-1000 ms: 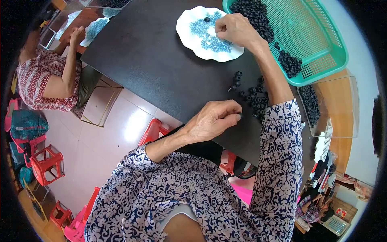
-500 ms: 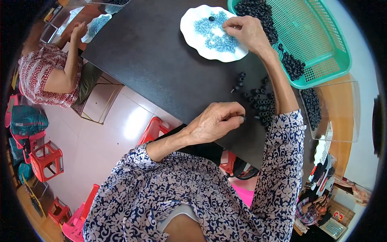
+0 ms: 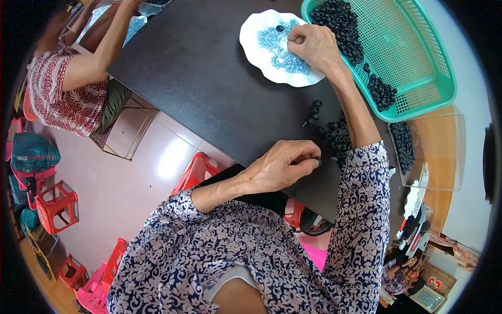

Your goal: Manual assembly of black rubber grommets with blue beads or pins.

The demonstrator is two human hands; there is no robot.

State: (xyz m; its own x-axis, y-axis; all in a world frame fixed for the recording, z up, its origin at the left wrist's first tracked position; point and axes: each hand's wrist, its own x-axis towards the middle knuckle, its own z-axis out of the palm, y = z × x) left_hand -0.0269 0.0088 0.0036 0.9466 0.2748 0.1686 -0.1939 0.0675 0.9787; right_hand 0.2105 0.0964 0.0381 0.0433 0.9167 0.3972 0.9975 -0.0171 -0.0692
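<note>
Left hand [image 3: 285, 166]: near the edge of the dark table [image 3: 209, 78], thumb and forefinger pinched on a small black piece [image 3: 317, 163], mostly covered. Right hand [image 3: 317, 49]: over the white scalloped plate [image 3: 251, 42], fingertips at the pale blue bits [image 3: 269, 41]; cannot tell if I have one between them. Judged: black piece light, firm, apt to roll, best held by its sides; blue bits hard, slick, nearly weightless, best taken with the very fingertips
</note>
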